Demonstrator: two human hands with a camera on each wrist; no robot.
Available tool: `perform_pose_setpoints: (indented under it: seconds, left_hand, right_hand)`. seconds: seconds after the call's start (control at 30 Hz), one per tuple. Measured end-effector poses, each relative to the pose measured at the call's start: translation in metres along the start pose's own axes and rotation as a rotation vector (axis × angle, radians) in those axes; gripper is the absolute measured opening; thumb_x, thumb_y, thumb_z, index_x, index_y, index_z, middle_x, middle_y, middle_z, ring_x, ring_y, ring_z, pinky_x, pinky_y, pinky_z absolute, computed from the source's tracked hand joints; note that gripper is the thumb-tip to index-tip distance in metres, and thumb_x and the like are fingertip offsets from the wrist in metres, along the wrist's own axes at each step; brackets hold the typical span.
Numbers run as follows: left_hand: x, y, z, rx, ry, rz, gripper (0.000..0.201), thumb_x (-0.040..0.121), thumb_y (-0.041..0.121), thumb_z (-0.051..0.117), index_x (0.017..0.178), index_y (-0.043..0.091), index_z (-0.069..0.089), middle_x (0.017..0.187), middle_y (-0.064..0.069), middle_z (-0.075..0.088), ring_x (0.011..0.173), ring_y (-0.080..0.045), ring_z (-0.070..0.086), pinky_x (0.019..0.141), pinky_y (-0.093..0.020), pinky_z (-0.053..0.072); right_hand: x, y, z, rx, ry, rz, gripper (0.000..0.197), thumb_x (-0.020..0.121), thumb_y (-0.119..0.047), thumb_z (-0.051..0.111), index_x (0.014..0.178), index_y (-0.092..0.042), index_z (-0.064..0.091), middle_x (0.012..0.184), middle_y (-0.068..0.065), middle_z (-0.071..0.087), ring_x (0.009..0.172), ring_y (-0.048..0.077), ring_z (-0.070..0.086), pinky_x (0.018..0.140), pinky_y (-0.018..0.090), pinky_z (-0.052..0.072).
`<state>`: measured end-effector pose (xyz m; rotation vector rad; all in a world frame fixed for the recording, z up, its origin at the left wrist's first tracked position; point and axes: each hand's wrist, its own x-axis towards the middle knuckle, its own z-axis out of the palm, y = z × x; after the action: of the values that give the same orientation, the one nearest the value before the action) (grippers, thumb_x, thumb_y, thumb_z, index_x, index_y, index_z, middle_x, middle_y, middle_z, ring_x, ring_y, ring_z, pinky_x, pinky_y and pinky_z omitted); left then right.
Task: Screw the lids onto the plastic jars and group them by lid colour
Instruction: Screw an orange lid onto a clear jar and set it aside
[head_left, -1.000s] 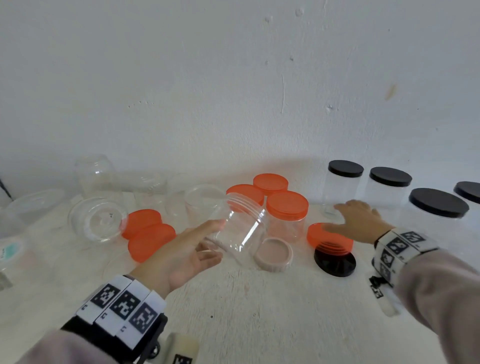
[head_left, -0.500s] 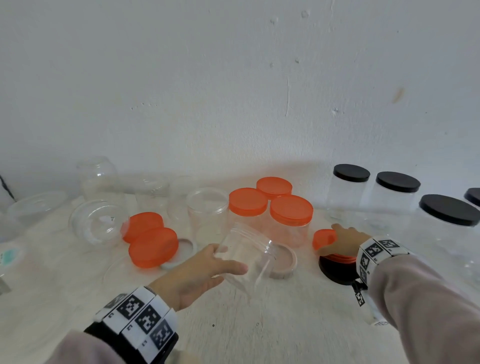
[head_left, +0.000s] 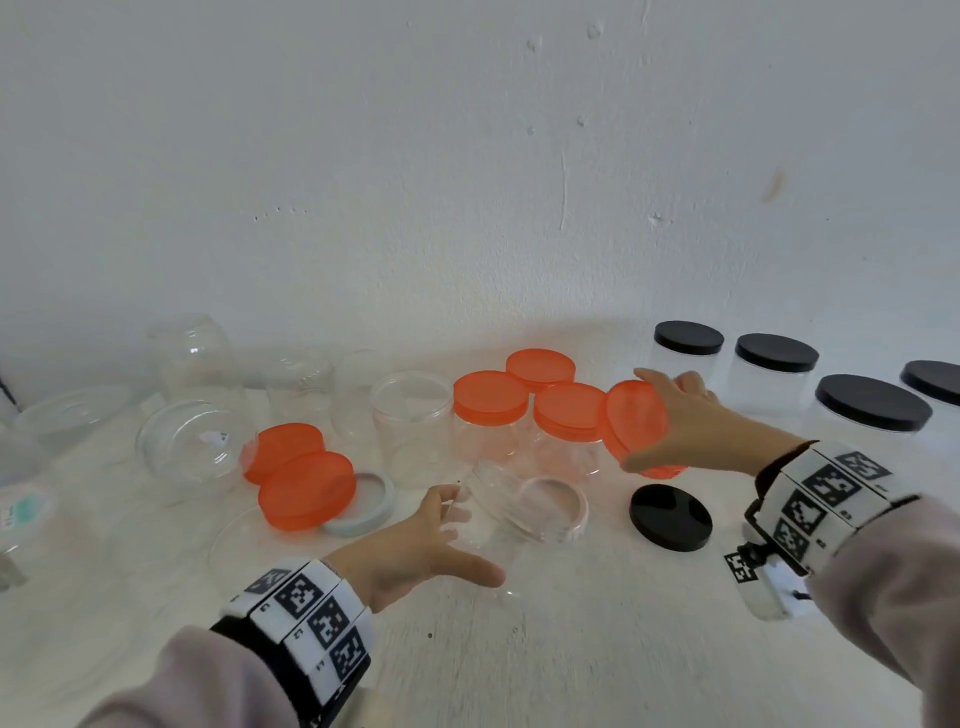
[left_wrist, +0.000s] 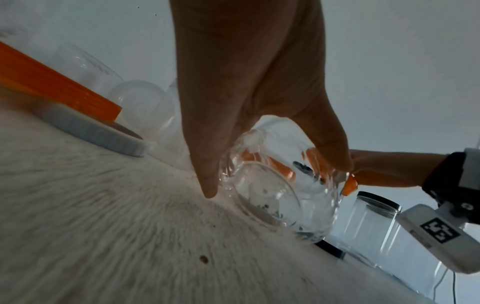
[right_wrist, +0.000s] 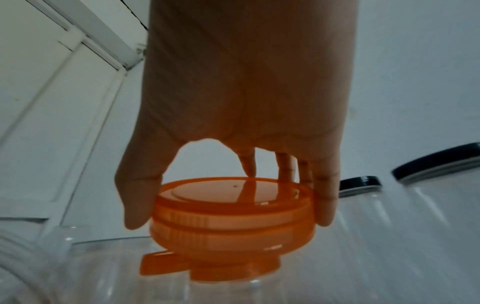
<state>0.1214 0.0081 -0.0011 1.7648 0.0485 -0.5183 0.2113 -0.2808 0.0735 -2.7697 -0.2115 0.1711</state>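
Note:
My left hand (head_left: 470, 540) grips a clear lidless jar (head_left: 501, 512), tilted with its mouth facing away, low over the white table. The left wrist view shows the thumb and fingers of that hand (left_wrist: 272, 179) wrapped round the jar (left_wrist: 272, 197). My right hand (head_left: 636, 421) holds an orange lid (head_left: 636, 428) by its rim, tipped on edge, above a loose black lid (head_left: 670, 517). In the right wrist view the hand (right_wrist: 230, 220) holds the orange lid (right_wrist: 233, 205), and a second orange rim shows right beneath it.
Three orange-lidded jars (head_left: 491, 402) stand in the middle, with an open jar (head_left: 413, 415) to their left. Several black-lidded jars (head_left: 776, 356) stand at the right. Two orange lids (head_left: 306, 488), a grey lid (head_left: 371, 506) and a pink lid (head_left: 553, 506) lie loose. More clear jars sit far left.
My right hand has lifted the orange lid off the black lid and tipped it on edge. My left hand has brought the clear jar lower and nearer to me.

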Motion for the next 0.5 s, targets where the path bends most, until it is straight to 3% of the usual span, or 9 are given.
perform_pose_setpoints:
  seconds: [0.13,0.23,0.37,0.5]
  left_hand:
    - [-0.001,0.001,-0.002,0.115,-0.006,0.003,0.111,0.056,0.028,0.091,0.142,0.028,0.021,0.144,0.005,0.033,0.132,-0.013,0.030,0.108,-0.029,0.029]
    - [-0.004,0.003,-0.004,0.260,0.015,0.016,0.111,0.058,0.034,0.090,0.144,0.027,0.021,0.141,0.008,0.038,0.132,-0.012,0.035,0.111,-0.031,0.033]
    - [-0.010,0.005,-0.001,0.355,-0.007,0.065,0.105,0.066,0.024,0.087,0.145,0.029,0.018,0.133,0.019,0.037,0.125,-0.004,0.032,0.094,-0.016,0.031]
    - [-0.015,0.009,0.006,0.370,-0.036,0.133,0.104,0.069,0.011,0.084,0.145,0.029,0.016,0.142,0.014,0.034,0.135,-0.008,0.031,0.107,-0.022,0.031]
  right_hand:
    - [-0.017,-0.026,0.002,-0.003,-0.107,-0.156,0.107,0.062,-0.050,0.081,0.143,-0.044,0.011,0.122,-0.005,0.023,0.115,0.019,0.035,0.095,0.037,0.044]
    - [-0.024,-0.046,0.007,-0.004,-0.169,-0.254,0.101,0.060,-0.051,0.081,0.136,-0.052,0.015,0.119,-0.010,0.024,0.112,0.016,0.036,0.092,0.035,0.046]
    - [-0.024,-0.066,0.011,-0.047,-0.224,-0.318,0.112,0.062,-0.055,0.081,0.147,-0.042,0.009,0.130,-0.018,0.018,0.117,0.011,0.029,0.092,0.032,0.039]
    - [-0.021,-0.082,0.016,-0.123,-0.299,-0.325,0.116,0.063,-0.058,0.080,0.150,-0.039,0.005,0.147,-0.014,0.014,0.124,0.011,0.027,0.097,0.031,0.035]
